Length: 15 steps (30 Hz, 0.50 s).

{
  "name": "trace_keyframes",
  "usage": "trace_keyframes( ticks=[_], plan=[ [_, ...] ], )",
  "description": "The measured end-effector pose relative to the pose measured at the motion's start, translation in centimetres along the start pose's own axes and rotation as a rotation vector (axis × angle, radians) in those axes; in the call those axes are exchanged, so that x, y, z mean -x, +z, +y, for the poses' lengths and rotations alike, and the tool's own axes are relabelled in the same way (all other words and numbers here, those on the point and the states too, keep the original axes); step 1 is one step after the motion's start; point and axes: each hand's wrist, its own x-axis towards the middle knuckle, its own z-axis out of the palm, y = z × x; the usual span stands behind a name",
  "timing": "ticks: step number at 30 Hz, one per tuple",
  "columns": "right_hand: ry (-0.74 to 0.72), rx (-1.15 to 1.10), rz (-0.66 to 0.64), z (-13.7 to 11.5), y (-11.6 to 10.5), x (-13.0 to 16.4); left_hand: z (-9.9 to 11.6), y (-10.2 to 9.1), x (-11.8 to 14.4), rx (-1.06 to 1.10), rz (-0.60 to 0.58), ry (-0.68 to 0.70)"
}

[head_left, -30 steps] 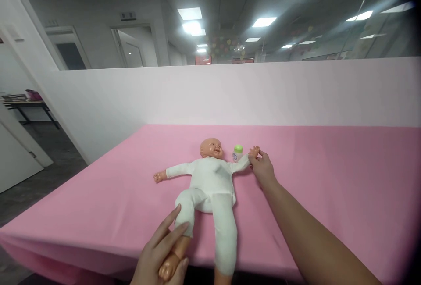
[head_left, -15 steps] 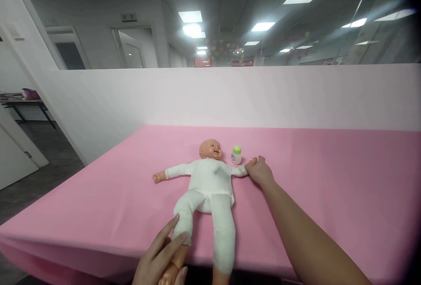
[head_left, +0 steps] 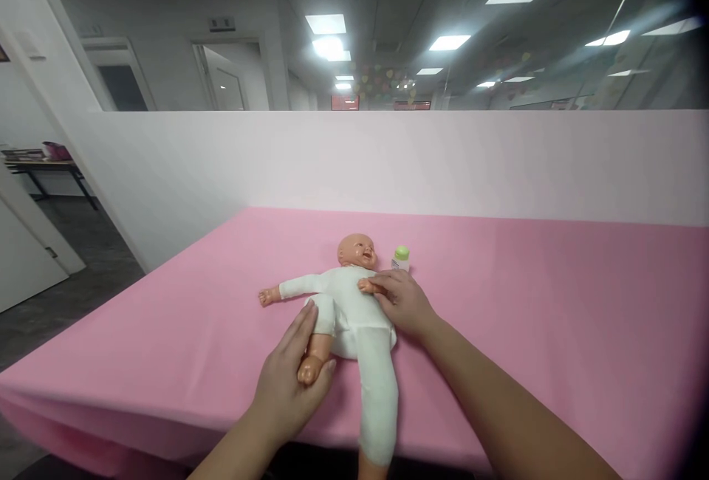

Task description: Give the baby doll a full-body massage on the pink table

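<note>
- The doll (head_left: 362, 310) lay on its back on the pink surface (head_left: 554, 332), its head towards the far edge, its straight leg reaching over the near edge.
- My left hand (head_left: 291, 384) was wrapped round its bent lower leg — fingers along one side, thumb by the foot.
- My right hand (head_left: 407, 303) was clamped on its other-side forearm, folded across the chest.
- A green-lidded jar (head_left: 401, 257) stood just beyond that hand, towards the far edge.
- Behind that edge rose a white wall (head_left: 388, 162).
</note>
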Motion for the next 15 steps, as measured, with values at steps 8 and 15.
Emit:
trace_keyframes(
  ticks=[8, 15],
  plan=[
    [-0.040, 0.116, -0.076, 0.7, 0.8, 0.1, -0.9, 1.8, -2.9, 0.112, -0.113, -0.152],
    [-0.073, 0.127, -0.164, 0.6, 0.4, -0.3, -1.0, 2.1, -3.3, 0.092, -0.169, -0.119]
  ],
)
